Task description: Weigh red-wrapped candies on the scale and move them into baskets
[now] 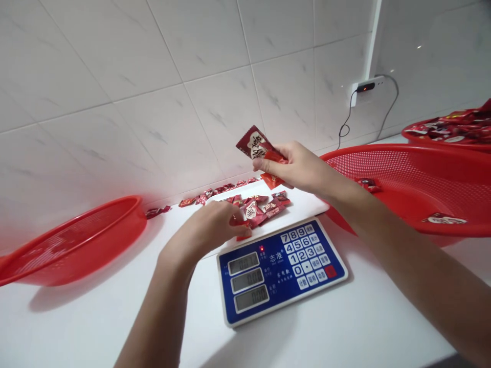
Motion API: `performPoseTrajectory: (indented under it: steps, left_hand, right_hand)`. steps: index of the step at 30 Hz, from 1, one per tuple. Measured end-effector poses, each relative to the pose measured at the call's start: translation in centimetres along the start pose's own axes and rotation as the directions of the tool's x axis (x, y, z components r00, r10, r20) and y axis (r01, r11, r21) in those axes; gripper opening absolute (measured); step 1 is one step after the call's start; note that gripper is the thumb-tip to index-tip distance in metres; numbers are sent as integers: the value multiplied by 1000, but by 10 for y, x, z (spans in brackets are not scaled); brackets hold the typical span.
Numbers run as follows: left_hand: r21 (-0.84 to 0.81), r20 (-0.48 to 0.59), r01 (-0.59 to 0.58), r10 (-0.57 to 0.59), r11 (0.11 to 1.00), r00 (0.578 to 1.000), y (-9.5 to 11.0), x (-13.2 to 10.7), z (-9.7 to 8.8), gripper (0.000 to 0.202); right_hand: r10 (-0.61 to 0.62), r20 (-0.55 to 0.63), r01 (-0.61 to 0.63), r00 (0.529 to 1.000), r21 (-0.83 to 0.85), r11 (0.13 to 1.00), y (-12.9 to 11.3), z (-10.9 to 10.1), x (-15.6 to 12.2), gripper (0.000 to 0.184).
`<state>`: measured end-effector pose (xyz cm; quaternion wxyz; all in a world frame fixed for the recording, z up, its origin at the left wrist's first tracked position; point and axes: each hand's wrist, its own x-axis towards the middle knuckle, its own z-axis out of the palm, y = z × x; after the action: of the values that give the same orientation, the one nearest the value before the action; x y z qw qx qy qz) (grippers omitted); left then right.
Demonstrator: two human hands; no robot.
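Above the white pan (307, 204) of a digital scale, my right hand (297, 163) is closed around several red wrapped snack packets (255, 144); a dark red one sticks up past the thumb, a brighter red one hangs below. My left hand (217, 225) reaches onto the pan's left side, its fingers pinched on a small bright red packet (244, 231). Between the hands, several more snack packets (268, 207) lie in a loose heap on the pan. The scale's blue keypad panel (282, 271) faces me, with lit digits and a red light.
A red plastic basket (76, 250) stands at the left. Another, larger red basket (395, 163) at the right holds a few packets, and behind it a third is piled with packets (456, 128). More packets (209, 194) line the wall. A power strip (368, 84) with cables hangs there.
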<state>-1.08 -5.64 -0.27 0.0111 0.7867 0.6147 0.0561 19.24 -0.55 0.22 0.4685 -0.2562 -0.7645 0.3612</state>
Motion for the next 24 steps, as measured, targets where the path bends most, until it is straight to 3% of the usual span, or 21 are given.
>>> performPoseTrajectory:
  steps: [5,6,8,9,11,13,15,18,24]
  left_hand:
    - [-9,-23,-2,2,1000,1000,-4,0,-5,17]
    - [-39,-57,-1,-1,999,998,-4,-2,-10,17]
    - [-161,-236,-13,-26,987,971,-1,-8,-21,20]
    - [-239,-365,-35,-56,970,929,2,-11,-25,20]
    - [-359,-597,-112,-135,927,791,12,-19,-32,18]
    - [-405,-710,-180,-184,896,680,21,-25,-34,15]
    - [-413,-747,-217,-192,884,636,28,-28,-33,13]
    - [-414,-762,-241,-190,878,619,29,-27,-31,14]
    - [-400,-748,-234,-167,886,643,27,-25,-30,12]
  right_hand:
    - [-18,14,18,1000,-3,1000,-1,1,-1,33]
    - [-19,5,19,1000,-6,1000,-1,0,-1,33]
    - [-17,-17,17,1000,-5,1000,-2,0,-1,33]
    - [-14,-24,14,1000,0,1000,-3,-1,-1,33]
    - [-6,-27,6,1000,17,1000,-5,-1,-2,33]
    - [6,-3,-6,1000,44,999,-7,0,-2,33]
    - [10,42,-14,999,87,996,-9,2,-4,33]
    - [-1,109,-18,994,168,986,-10,6,-6,33]
    - [3,150,-38,989,234,972,-10,8,-8,32]
